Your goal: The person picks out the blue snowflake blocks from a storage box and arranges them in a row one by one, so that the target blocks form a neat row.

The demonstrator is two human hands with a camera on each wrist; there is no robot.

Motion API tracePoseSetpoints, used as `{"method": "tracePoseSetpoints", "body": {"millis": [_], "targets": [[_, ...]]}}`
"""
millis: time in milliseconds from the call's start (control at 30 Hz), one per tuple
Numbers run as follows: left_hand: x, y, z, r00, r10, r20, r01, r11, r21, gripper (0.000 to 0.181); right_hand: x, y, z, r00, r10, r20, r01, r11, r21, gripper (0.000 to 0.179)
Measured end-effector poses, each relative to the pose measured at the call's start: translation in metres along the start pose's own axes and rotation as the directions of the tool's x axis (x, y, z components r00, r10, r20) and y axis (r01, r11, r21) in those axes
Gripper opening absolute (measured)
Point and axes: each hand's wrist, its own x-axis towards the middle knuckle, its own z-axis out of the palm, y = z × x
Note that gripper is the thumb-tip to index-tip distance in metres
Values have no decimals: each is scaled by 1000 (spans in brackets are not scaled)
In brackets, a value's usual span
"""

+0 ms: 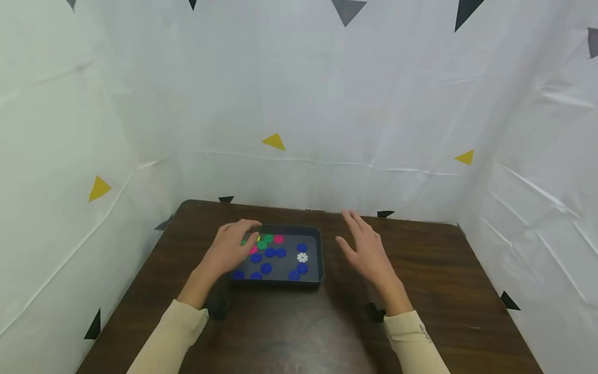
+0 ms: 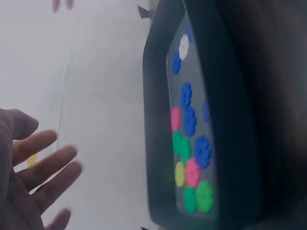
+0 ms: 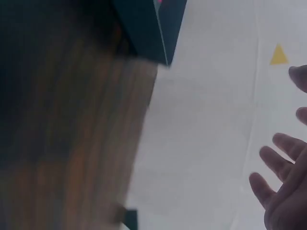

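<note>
A dark shallow tray (image 1: pixel 280 283) lies on the table, holding several notched plastic discs. Most are blue, such as the blue disc (image 1: pixel 266 268); a white disc (image 1: pixel 302 257) sits toward the right side. Green, pink and yellow discs gather toward the back left, including a pink disc (image 2: pixel 193 172) and a yellow disc (image 2: pixel 180 174) in the left wrist view. My left hand (image 1: pixel 230 246) hovers over the tray's left side, hiding part of it, fingers spread and holding nothing. To the right of the tray, my right hand (image 1: pixel 369 254) hangs above the table with fingers extended, nothing in it.
The brown wooden table (image 1: pixel 448 291) carries the tray near its back left. White sheeting (image 1: pixel 299 93) with black, grey and yellow triangles surrounds the table at the back and both sides. Dark bands or devices sit under both wrists.
</note>
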Motion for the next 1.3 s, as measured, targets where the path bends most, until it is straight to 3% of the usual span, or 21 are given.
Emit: {"method": "tracePoseSetpoints", "body": {"millis": [100, 233, 400, 600, 700, 833, 933, 1033, 1133, 1300], "targets": [[-12, -4, 8, 997, -74, -19, 71, 992, -108, 34, -9, -7, 15, 1000, 18, -11, -17, 995, 101, 63], [-26, -18, 23, 981, -181, -76, 164, 968, -192, 31, -21, -17, 39, 997, 66, 29, -70, 984, 165, 53], [-39, -34, 46, 948, -269, -170, 221, 941, -255, 34, -28, -26, 65, 990, 106, 97, -118, 986, 121, 47], [-43, -39, 62, 913, -363, -188, 265, 875, -406, 38, -25, -28, 79, 973, 187, 135, -202, 973, 111, 40], [-45, -43, 66, 905, -397, -155, 292, 842, -454, 43, -24, -29, 84, 958, 236, 163, -254, 962, 99, 38], [-49, -50, 71, 905, -424, -28, 346, 772, -533, 52, -24, -30, 90, 937, 296, 187, -312, 948, 62, 35], [-54, -57, 75, 900, -432, 62, 383, 714, -587, 56, -24, -31, 93, 932, 306, 196, -319, 947, 36, 34], [-59, -63, 77, 893, -437, 107, 401, 665, -630, 56, -24, -31, 95, 933, 297, 202, -306, 952, 12, 34], [-61, -68, 77, 893, -433, 125, 403, 641, -653, 55, -24, -31, 96, 934, 297, 199, -301, 953, -10, 34], [-64, -72, 77, 903, -411, 121, 379, 634, -674, 55, -22, -32, 99, 935, 296, 197, -295, 955, -34, 34]]}}
